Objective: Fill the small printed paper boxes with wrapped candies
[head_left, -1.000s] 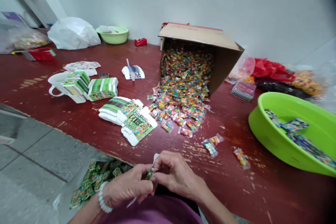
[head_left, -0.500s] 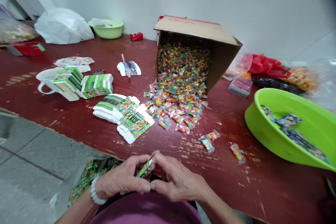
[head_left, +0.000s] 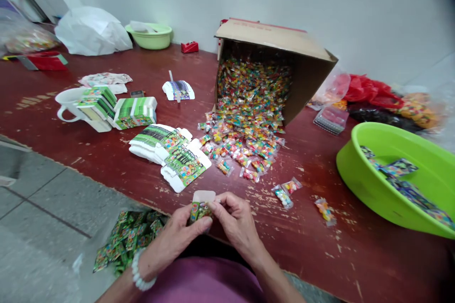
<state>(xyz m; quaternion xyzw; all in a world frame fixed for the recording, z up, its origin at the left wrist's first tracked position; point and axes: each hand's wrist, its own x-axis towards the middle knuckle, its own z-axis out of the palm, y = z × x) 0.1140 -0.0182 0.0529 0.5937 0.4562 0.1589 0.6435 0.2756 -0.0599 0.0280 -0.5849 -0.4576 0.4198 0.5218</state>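
Observation:
Close to the table's front edge, a small green printed candy box [head_left: 199,212] is upright in my left hand [head_left: 180,229], its white end flap raised. The left fingers wrap its side, thumb across the front. My right hand [head_left: 234,220] pinches at the box's upper right edge, thumb and forefinger together. Just beyond the hands lies a fanned stack of flat green cartons [head_left: 185,163]. Wrapped candies [head_left: 245,144] spill from a tipped cardboard box [head_left: 309,75]. A few loose candy packets [head_left: 282,197] lie to the right of my hands.
A green basin [head_left: 359,184] with dark printed boxes stands at right. A white mug [head_left: 67,99] and bundled green cartons [head_left: 135,112] are at left. Below the table edge, a bag of green boxes [head_left: 130,239] sits. Further back are a tape dispenser [head_left: 189,47] and a pale basin [head_left: 156,39].
The small box has turned upright and its flap now shows. My right hand has shifted from clasping near the left hand to pinching the top edge. The view has moved slightly.

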